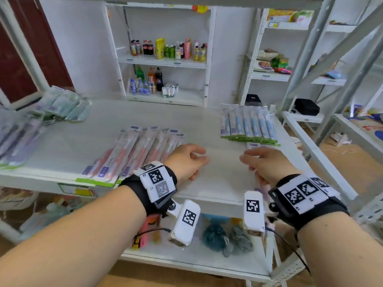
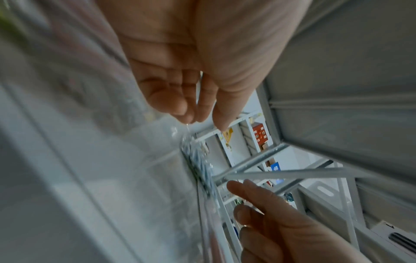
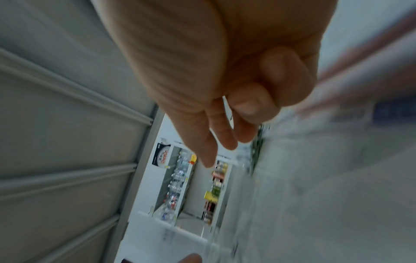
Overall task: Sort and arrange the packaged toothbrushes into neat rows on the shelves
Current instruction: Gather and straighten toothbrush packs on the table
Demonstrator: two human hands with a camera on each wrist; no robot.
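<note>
On the white shelf [image 1: 217, 179] a fanned row of pink packaged toothbrushes [image 1: 134, 154] lies left of centre. A row of blue packs [image 1: 246, 123] lies at the back right, purple packs [image 1: 16, 141] lie at the far left, and a loose pile of greenish packs [image 1: 64, 104] lies at the back left. My left hand [image 1: 187, 160] hovers beside the pink row, its fingers [image 2: 180, 99] loosely curled and holding nothing. My right hand [image 1: 265, 164] hovers over a single pink pack [image 1: 254, 145]. That hand mostly hides the pack, and its relaxed fingers [image 3: 225, 135] grip nothing.
The shelf's front edge and a slanted metal rail [image 1: 323, 154] run along the right. On the lower shelf lie two bath sponges [image 1: 215, 235]. Far shelves hold drink bottles [image 1: 167, 48]. A black case [image 1: 306, 106] sits at the back right.
</note>
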